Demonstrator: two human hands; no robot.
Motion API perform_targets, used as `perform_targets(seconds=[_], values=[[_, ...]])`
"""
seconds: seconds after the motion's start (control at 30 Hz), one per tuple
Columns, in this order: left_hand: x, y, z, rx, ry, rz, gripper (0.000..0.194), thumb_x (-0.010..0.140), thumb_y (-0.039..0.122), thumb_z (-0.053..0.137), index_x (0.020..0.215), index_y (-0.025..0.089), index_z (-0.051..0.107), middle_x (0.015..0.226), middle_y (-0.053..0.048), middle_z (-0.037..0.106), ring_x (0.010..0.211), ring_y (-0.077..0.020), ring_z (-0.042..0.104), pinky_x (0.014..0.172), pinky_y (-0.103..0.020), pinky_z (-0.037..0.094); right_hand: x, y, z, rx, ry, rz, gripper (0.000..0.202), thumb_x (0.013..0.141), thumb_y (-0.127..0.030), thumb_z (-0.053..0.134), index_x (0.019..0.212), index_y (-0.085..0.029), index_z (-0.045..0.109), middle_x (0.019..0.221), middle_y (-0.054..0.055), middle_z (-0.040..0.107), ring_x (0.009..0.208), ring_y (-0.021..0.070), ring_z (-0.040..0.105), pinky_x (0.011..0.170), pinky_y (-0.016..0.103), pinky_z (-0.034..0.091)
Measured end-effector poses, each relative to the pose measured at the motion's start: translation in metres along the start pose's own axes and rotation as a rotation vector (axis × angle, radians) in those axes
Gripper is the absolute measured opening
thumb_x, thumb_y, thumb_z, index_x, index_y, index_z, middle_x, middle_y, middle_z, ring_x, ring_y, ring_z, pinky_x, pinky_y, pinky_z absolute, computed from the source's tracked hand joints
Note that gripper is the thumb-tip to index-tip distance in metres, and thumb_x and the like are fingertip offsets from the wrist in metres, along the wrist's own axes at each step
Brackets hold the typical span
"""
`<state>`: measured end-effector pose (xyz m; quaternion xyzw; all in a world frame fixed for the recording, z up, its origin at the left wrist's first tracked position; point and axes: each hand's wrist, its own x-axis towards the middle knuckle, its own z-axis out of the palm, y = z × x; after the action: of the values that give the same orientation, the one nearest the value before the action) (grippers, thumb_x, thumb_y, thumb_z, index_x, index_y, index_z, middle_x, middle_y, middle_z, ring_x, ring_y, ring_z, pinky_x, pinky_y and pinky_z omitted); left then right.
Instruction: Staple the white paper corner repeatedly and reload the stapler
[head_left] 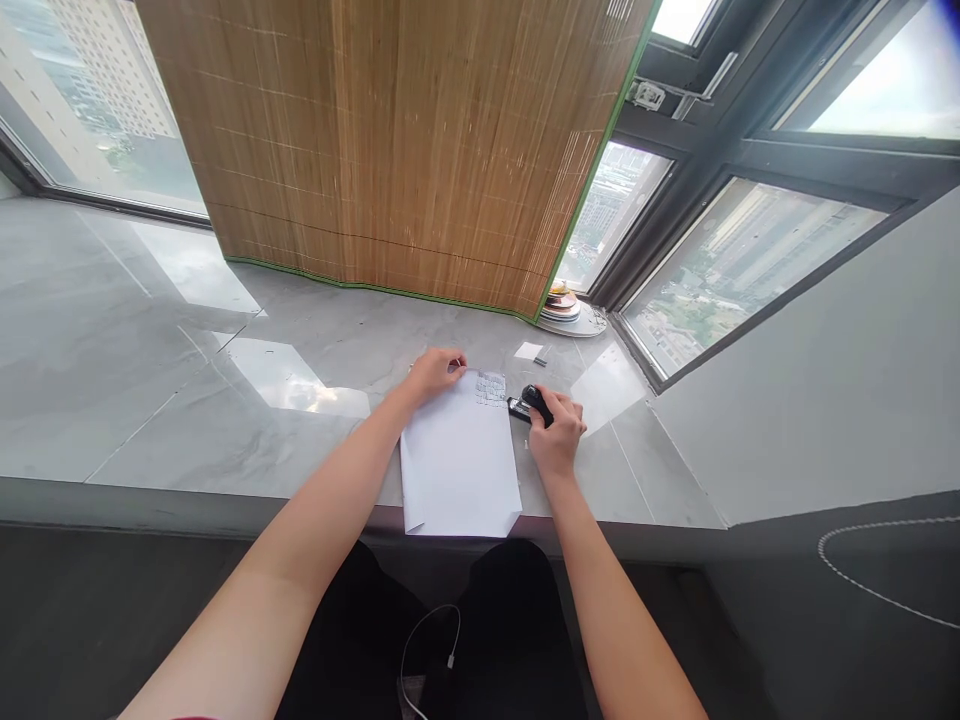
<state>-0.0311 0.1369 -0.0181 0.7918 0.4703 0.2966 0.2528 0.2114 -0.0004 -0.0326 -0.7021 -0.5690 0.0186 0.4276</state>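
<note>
White paper [460,460] lies on the grey marble sill, its lower corners bent, with a patch of dark staple-like marks near its top right. My left hand [439,373] rests at the paper's upper left corner, fingers curled together; what they pinch, if anything, is too small to make out. My right hand [556,425] is wrapped round a black stapler [535,400], whose front end is at the paper's right edge beside the marks. Whether the paper is between its jaws cannot be told.
Beyond the paper, a small white piece [529,351] and dark staple strips [540,361] lie on the sill [300,340]. Stacked plates [564,312] stand in the window corner. A bamboo blind [405,150] hangs behind. A white cable [459,625] lies over my lap.
</note>
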Motion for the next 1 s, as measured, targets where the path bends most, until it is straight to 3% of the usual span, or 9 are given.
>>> perform_targets(seconds=[0.2,0.57,1.0], values=[[-0.001,0.006,-0.001,0.040,-0.022,0.032,0.018,0.092,0.021,0.063,0.095,0.023,0.081,0.100,-0.004,0.083,0.097,-0.0238,0.074,0.082,-0.033,0.052,-0.003,-0.005,0.004,-0.066,-0.061,-0.142,0.044,0.095,-0.019,0.053,0.133,-0.028,0.074,0.132,0.010,0.074,0.130,0.0338,0.053,0.118,0.062,0.024],[-0.003,0.019,0.001,0.042,-0.006,0.035,0.018,0.088,0.021,0.066,0.093,0.022,0.083,0.098,-0.004,0.084,0.095,-0.0237,0.076,0.081,-0.031,0.054,-0.003,-0.002,0.005,-0.040,-0.091,-0.363,0.046,0.101,-0.018,0.054,0.142,-0.030,0.071,0.128,0.009,0.073,0.123,0.0298,0.060,0.111,0.051,0.038],[-0.009,0.032,0.007,0.019,-0.023,0.078,0.016,0.087,0.019,0.066,0.090,0.020,0.083,0.096,-0.006,0.084,0.094,-0.0236,0.077,0.085,-0.032,0.057,-0.005,-0.005,0.006,-0.076,-0.126,-0.449,0.047,0.109,-0.020,0.051,0.150,-0.036,0.067,0.124,0.007,0.070,0.119,0.0274,0.059,0.106,0.048,0.039]])
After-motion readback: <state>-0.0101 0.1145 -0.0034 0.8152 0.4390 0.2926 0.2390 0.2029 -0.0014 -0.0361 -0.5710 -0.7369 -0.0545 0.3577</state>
